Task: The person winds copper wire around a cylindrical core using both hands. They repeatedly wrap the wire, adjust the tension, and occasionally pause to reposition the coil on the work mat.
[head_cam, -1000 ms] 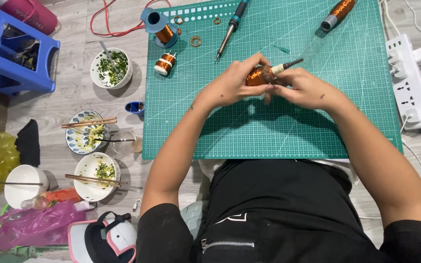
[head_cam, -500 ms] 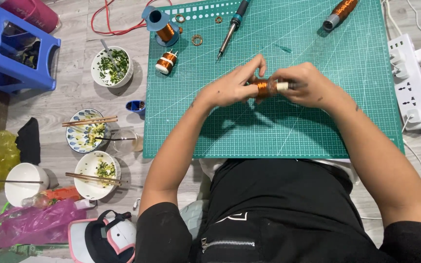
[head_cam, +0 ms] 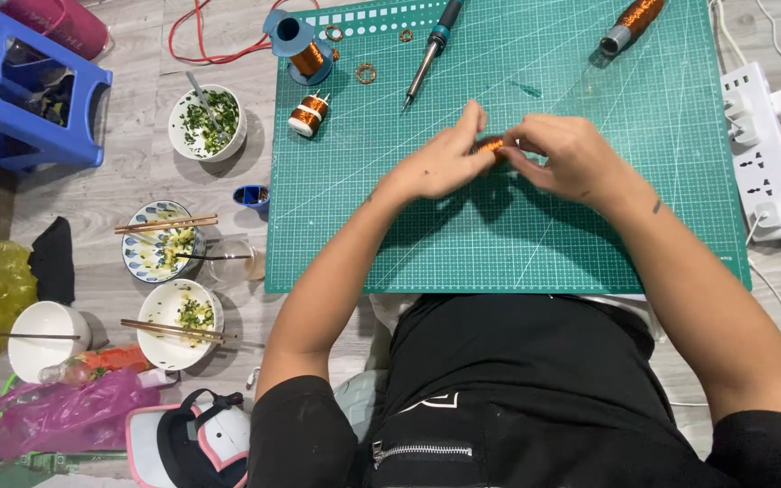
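Both my hands meet above the middle of the green cutting mat (head_cam: 517, 226). My left hand (head_cam: 440, 161) and my right hand (head_cam: 564, 155) pinch a small copper wire coil (head_cam: 490, 145) between their fingers; most of the coil is hidden by them. On the mat's far part lie a soldering iron (head_cam: 430, 50), a copper spool on a blue holder (head_cam: 300, 47), a smaller copper coil (head_cam: 308, 115), a long copper-wound rod (head_cam: 630, 23) and a few brass rings (head_cam: 366, 73).
Left of the mat on the wooden floor stand several bowls with food scraps and chopsticks (head_cam: 164, 239), a blue plastic stool (head_cam: 29, 86), a glass (head_cam: 232, 260), plastic bags (head_cam: 56, 417) and a cap (head_cam: 193, 443). A white power strip (head_cam: 764, 149) lies along the mat's right edge.
The hands closed tighter around the coil and shifted slightly; the white tip that stuck out toward the right a second ago is now hidden by my right fingers.
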